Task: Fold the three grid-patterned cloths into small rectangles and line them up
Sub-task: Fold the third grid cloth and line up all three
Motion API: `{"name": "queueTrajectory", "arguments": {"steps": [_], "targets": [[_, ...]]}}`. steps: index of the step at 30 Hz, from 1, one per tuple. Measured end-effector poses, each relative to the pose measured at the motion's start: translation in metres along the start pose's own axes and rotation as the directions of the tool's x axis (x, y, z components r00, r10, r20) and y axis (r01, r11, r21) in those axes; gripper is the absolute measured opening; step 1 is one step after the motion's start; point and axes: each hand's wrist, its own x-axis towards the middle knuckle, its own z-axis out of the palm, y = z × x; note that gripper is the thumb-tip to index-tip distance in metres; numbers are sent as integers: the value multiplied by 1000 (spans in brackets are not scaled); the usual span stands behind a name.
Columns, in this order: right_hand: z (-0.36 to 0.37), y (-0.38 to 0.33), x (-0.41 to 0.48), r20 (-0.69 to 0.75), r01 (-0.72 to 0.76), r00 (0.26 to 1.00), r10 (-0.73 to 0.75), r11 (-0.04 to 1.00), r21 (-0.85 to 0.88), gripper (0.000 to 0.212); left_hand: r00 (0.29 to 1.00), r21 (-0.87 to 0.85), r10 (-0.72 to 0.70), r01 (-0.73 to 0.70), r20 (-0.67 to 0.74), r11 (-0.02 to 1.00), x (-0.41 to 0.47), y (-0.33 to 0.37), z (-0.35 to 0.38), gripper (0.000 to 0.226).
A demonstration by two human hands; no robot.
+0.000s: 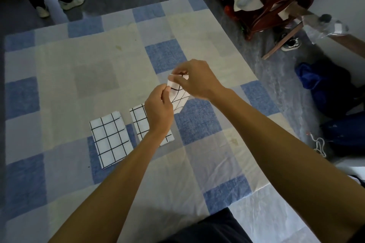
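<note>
Dropping a layer is the likely slip here, tbh: the third cloth (179,97) is held mid-air, pinched at its top by the left hand (159,113) and right hand (197,81), so the fold could be lost if either pinch is eased. Its long axis is hung steeply, top leaned slightly left, above the two folded cloths (110,140) laid on the checked sheet (79,65).

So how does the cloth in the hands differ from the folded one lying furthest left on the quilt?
The held cloth is up off the checked quilt, pinched by the left hand and right hand; the leftmost cloth lies flat on it, untouched. The held cloth hangs bent and tilted; the leftmost cloth is a neat rectangle. Both are white with a black grid.
</note>
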Motion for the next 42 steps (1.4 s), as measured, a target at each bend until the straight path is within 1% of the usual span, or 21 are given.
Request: {"name": "queueTrajectory", "arguments": {"steps": [3,7,10,12,15,18,19,21,23,24,27,28,30,32,34,36,37,38,40,41,42], "targets": [[1,-3,-2,-47,-25,999,26,999,23,25,1000,-20,4,-4,9,1000,-2,-1,0,19],[0,-1,-5,-221,-55,973,66,997,54,23,999,20,29,-30,16,999,-11,-7,0,18],[-5,1,-4,-249,-19,968,19,1000,0,23,998,95,47,-52,52,994,-26,-16,2,17],[-6,5,-8,-271,-26,962,26,1000,3,24,995,107,46,-55,85,993,-30,-20,4,17],[-5,19,-16,-270,-71,961,62,997,-22,23,978,170,20,-56,206,984,-35,-31,3,18],[-13,34,-17,-341,-126,932,121,992,7,21,912,293,-79,-47,402,955,-46,-57,-3,16],[-17,38,-16,-340,-133,932,124,991,-3,22,899,333,-112,-39,423,942,-49,-66,-6,16],[-23,46,-15,-248,-117,964,97,991,-68,23,917,359,-170,32,360,933,-47,-72,-11,15],[-19,53,-16,-135,-84,988,73,993,-78,23,950,278,-158,81,268,957,-37,-59,-11,17],[-15,55,-18,-95,-75,993,69,995,-59,22,956,212,-130,74,264,975,-31,-46,-9,20],[1,54,-21,-10,-68,998,69,997,20,21,928,54,-84,69,364,996,-11,-9,3,26],[4,52,-21,6,-67,998,67,997,38,21,919,41,-61,49,390,998,-7,-1,8,21],[5,52,-20,24,-70,997,69,995,77,21,919,42,-36,21,392,999,-2,2,17,9],[3,58,-19,48,-105,994,100,987,121,22,933,31,-83,77,351,997,1,-2,22,15],[-2,71,-18,91,-176,982,165,977,118,26,933,0,-173,182,314,983,2,-7,23,16],[-5,86,-18,163,-274,953,257,957,91,31,916,-57,-277,306,292,950,4,-13,24,12],[-5,93,-19,201,-332,932,303,935,126,33,901,-85,-327,363,286,928,5,-16,25,12],[-2,101,-20,240,-405,904,355,891,208,35,886,-106,-370,411,280,905,5,-21,27,13],[7,113,-20,315,-526,849,425,743,415,45,848,-114,-448,493,282,862,8,-31,32,18],[13,121,-20,352,-572,820,451,667,477,51,829,-107,-481,526,285,843,9,-37,37,20],[20,126,-20,398,-620,785,475,604,502,51,813,-100,-508,552,284,828,10,-42,42,21]]}}
